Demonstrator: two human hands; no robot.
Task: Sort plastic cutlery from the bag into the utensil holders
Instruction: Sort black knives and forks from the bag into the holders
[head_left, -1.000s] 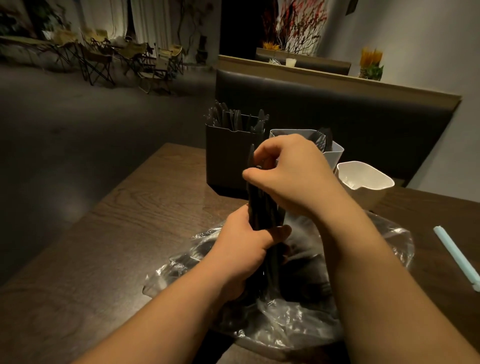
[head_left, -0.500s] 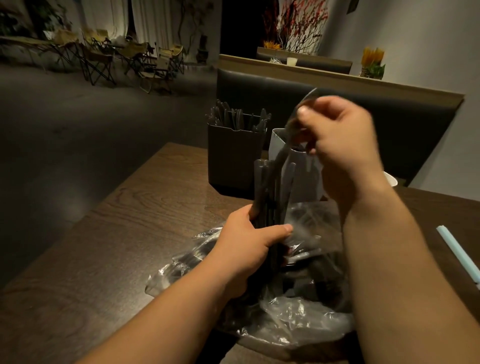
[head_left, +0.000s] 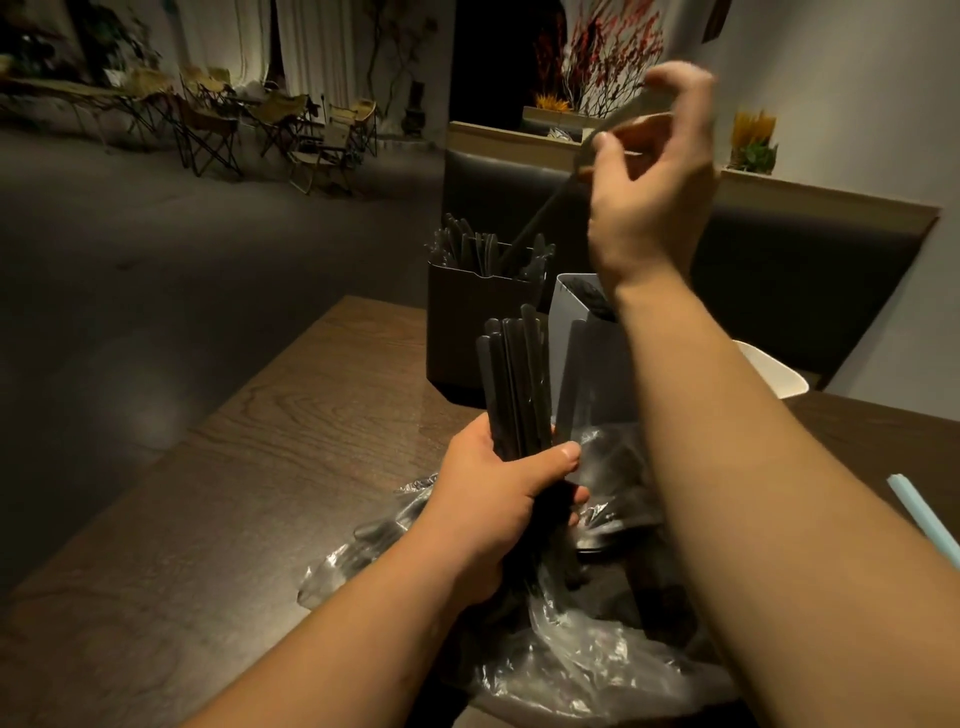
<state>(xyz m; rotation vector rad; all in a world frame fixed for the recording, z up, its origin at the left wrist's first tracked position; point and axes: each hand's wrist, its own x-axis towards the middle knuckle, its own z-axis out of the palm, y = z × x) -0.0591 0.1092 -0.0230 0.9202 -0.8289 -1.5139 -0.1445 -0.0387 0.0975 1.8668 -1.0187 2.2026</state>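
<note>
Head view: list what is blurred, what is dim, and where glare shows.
Head view: motion blur smears the right hand and the utensil it pinches; the bundle in the left hand is sharp; dim light muddies the dark holder; glare glints on the plastic bag.

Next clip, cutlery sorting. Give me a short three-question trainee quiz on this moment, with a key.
1. Multiple choice: what does the left hand grip? A a bundle of black cutlery; B one spoon; C nothing.
2. True or false: the right hand pinches a single utensil angled down toward the dark holder.
3. Fill in: the crumpled clear plastic under the left hand is the ____.
Key: 1 A; 2 true; 3 bag.
</note>
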